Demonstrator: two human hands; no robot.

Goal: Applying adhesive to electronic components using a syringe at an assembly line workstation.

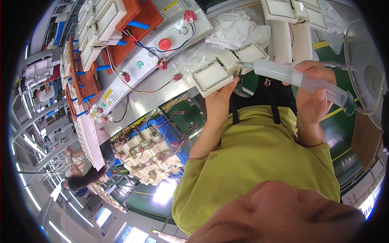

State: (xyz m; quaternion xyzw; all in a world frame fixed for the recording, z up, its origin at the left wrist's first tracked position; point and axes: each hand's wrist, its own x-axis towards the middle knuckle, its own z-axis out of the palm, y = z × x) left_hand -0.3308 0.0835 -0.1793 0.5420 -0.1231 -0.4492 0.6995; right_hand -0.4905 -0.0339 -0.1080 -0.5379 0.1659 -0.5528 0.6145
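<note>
My right hand (314,95) is wrapped round a large clear plastic syringe (279,73) filled with whitish material. The syringe lies nearly level, its plunger end to the right. Its narrow tip reaches the middle of a white plastic housing (212,78), near the small block between two flat panels edged with a dark wavy line. Whether the tip touches the block I cannot tell. My left hand (219,101) grips the near edge of this housing with the fingertips; part of the fingers is hidden under it.
A metal bench (142,87) holds a control box with a red button (164,44), wired connectors and orange racks (133,24) of similar housings. White cloth (239,28) lies behind the housing. A blue crate (184,156) of wired parts stands below left; a fan (366,73) is at right.
</note>
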